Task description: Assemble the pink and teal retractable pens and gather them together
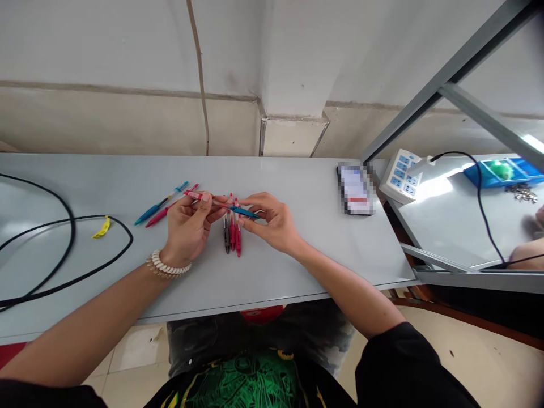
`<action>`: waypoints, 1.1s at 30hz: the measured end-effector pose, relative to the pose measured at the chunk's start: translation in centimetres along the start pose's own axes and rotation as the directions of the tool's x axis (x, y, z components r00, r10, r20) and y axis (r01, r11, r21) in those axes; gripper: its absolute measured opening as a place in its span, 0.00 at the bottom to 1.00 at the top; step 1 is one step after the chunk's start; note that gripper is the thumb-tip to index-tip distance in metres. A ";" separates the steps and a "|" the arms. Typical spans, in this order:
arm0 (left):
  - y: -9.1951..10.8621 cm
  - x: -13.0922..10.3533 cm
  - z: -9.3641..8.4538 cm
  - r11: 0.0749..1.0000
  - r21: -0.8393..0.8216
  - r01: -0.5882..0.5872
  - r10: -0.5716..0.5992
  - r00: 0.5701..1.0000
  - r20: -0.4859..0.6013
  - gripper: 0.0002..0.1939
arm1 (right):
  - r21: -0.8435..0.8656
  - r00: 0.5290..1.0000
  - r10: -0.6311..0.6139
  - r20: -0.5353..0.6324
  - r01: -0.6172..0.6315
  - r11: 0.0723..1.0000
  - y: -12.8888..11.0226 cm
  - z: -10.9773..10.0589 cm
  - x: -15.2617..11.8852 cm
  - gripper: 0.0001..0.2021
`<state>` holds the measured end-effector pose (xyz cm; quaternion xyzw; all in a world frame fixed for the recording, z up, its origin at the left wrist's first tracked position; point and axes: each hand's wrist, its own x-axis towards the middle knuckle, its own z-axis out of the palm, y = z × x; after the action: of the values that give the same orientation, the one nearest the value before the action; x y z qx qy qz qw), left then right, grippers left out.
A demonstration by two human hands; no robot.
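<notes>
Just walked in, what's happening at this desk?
Someone is holding a pen in both bare hands: the left hand has the red end, the right hand the blue end. Whether those are one piece or two parts meeting isn't clear. On the desk, a dark pen and two red pens lie side by side near the hands. A blue pen and another red pen lie further left, and a phone lies to the right.

Bench (293, 249) looks smooth and slightly glossy tbh, pens (238, 237) on it are shiny plastic, metal-looking frame (450, 67) beside it.
</notes>
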<state>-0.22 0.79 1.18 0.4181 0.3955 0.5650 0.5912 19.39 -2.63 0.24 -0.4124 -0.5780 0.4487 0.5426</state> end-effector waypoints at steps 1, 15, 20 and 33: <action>0.0 0.0 0.0 1.000 0.001 -0.003 0.003 1.000 0.005 0.21 | 0.022 0.999 0.031 0.026 -0.032 0.999 0.0 0.0 0.0 0.19; 0.0 -0.2 0.0 0.999 0.023 0.036 -0.037 0.997 0.072 0.22 | -0.062 0.999 0.033 0.042 -0.030 0.998 -0.4 0.2 -0.3 0.13; -0.2 -0.1 0.0 0.998 0.038 0.046 -0.048 0.997 0.067 0.23 | -0.277 0.989 -0.085 0.122 0.116 0.954 0.2 -0.1 -0.5 0.17; 0.3 2.3 -1.7 0.946 -0.234 0.224 -0.251 0.963 -0.094 0.10 | -0.292 0.955 -0.295 -0.018 0.277 0.915 -0.8 -1.4 0.1 0.16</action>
<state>-1.79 3.13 0.91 0.2636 0.4130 0.5546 0.6726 20.81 -2.66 1.03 -0.4112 -0.6739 0.2632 0.5546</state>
